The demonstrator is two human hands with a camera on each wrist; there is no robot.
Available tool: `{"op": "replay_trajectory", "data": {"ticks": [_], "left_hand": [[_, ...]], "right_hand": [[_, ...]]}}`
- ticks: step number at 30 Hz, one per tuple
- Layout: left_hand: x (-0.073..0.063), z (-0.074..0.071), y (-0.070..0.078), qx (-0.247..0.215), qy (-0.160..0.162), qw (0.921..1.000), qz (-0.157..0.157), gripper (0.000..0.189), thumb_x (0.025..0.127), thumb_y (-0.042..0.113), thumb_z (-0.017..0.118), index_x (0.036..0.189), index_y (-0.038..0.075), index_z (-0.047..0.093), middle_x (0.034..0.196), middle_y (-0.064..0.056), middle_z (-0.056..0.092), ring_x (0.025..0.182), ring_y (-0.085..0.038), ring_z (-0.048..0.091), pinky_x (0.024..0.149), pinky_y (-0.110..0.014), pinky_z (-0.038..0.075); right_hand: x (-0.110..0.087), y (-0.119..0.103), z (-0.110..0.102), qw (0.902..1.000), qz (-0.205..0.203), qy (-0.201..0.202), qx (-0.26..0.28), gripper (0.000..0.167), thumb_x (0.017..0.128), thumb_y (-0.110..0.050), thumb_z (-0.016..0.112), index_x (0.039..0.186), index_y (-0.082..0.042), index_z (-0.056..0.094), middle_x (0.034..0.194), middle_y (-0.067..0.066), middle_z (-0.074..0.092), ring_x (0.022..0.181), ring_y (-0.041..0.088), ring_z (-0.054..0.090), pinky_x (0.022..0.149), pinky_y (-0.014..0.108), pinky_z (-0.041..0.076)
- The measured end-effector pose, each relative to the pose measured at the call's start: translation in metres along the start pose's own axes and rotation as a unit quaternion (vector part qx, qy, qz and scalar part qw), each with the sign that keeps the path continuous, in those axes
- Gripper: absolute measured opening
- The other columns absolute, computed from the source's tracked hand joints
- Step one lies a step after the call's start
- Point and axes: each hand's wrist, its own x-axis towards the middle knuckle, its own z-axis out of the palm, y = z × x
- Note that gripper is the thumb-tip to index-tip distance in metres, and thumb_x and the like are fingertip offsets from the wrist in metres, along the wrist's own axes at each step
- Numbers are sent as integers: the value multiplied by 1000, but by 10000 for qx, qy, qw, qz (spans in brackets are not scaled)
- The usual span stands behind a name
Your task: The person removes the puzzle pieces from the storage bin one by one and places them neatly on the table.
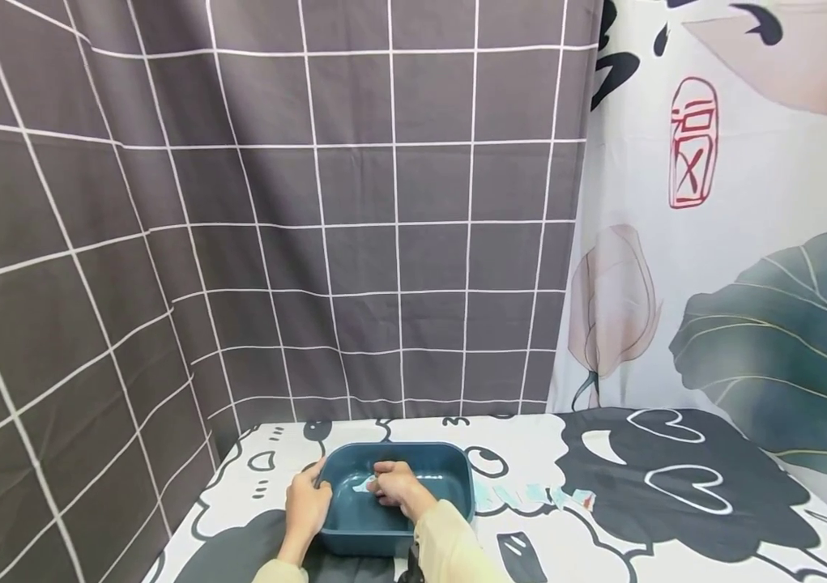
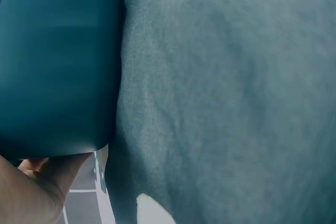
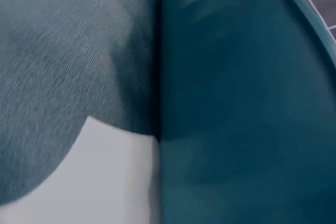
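Note:
A dark teal rectangular basin (image 1: pixel 398 544) stands on the patterned cloth in the head view. My left hand (image 1: pixel 305 504) grips its left rim, thumb over the edge and fingers along the outer wall. In the left wrist view, that hand (image 2: pixel 31 192) shows at the basin's end, below its smooth side (image 2: pixel 58 66). Inside the basin, my right hand (image 1: pixel 397 487) has its fingers curled on a small light-blue and white piece (image 1: pixel 362 486), partly hidden by the fingers. The right wrist view shows only the basin's outer wall (image 3: pixel 236 103) and the cloth, without the hand.
To the basin's right, several light-blue, packet-like pieces (image 1: pixel 515 494) lie in a row, ending in one with a reddish patch (image 1: pixel 584 499). The cartoon-print cloth (image 1: pixel 530 453) covers the table. A grey grid curtain (image 1: pixel 355 259) hangs behind and a floral curtain (image 1: pixel 624 324) hangs at right.

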Motion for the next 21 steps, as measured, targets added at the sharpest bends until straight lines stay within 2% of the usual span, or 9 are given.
{"op": "replay_trajectory", "data": {"ticks": [6,9,13,16,21], "left_hand": [[0,2,-3,-15,92,9999,100,47,78,-3,53,123,-7,63,124,-33,61,117,-50,57,90,-59,47],[0,2,-4,-23,146,9999,66,46,78,-3,53,124,-6,63,123,-32,61,116,-50,58,88,-58,47],[0,2,-2,-32,106,9999,-11,46,79,-3,52,124,-6,63,124,-32,61,118,-50,56,89,-59,46],[0,1,-1,-18,76,10000,-29,46,79,-3,52,124,-6,63,124,-32,61,118,-50,56,89,-59,46],[0,0,0,-65,45,10000,-32,47,79,-2,52,125,-5,63,126,-33,60,119,-51,54,91,-60,45]], "right_hand": [[0,2,1,9995,-134,-101,-253,45,84,5,62,126,17,52,125,32,60,93,26,68,79,40,58],[1,1,2,9992,-203,-47,-327,42,83,5,63,123,17,53,115,28,65,84,21,68,74,37,58],[0,2,1,9974,-299,277,-601,37,80,5,65,115,14,59,99,19,68,72,14,61,64,30,54],[-1,2,1,9911,-432,498,-1156,36,74,5,69,109,12,64,96,19,69,74,17,60,68,32,53],[-4,2,0,9703,-848,682,-2162,34,65,6,78,98,9,71,95,22,72,85,28,65,82,39,54]]}}
